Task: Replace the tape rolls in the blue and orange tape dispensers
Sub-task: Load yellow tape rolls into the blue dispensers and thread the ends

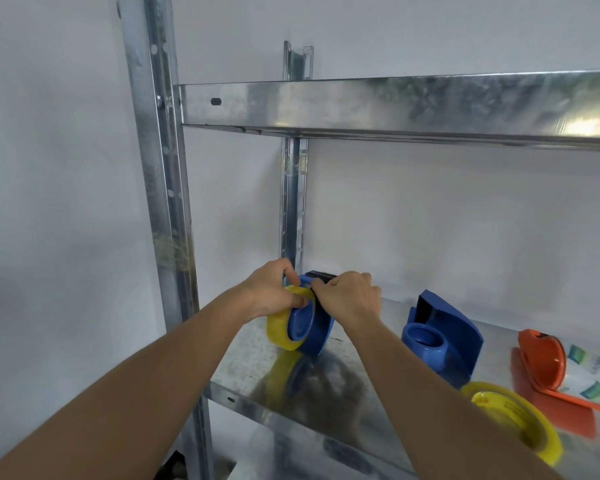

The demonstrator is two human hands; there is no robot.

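A blue tape dispenser [321, 332] stands on the metal shelf [250, 372] with a yellow tape roll [281, 332] seated on its hub. My left hand [274, 289] grips the top of that roll. My right hand [349, 296] pinches at the tape by the dispenser's black toothed blade [321, 274]. A second blue dispenser [440, 336] with a bare hub stands to the right. Farther right, an orange dispenser [548, 368] lies on its side with a white printed roll [587, 375] in it.
Another yellow tape roll [530, 424] lies flat near the shelf's front edge at the right. An upper steel shelf [395, 105] runs overhead. Steel uprights [160, 202] stand at the left and behind [293, 202], against a white wall.
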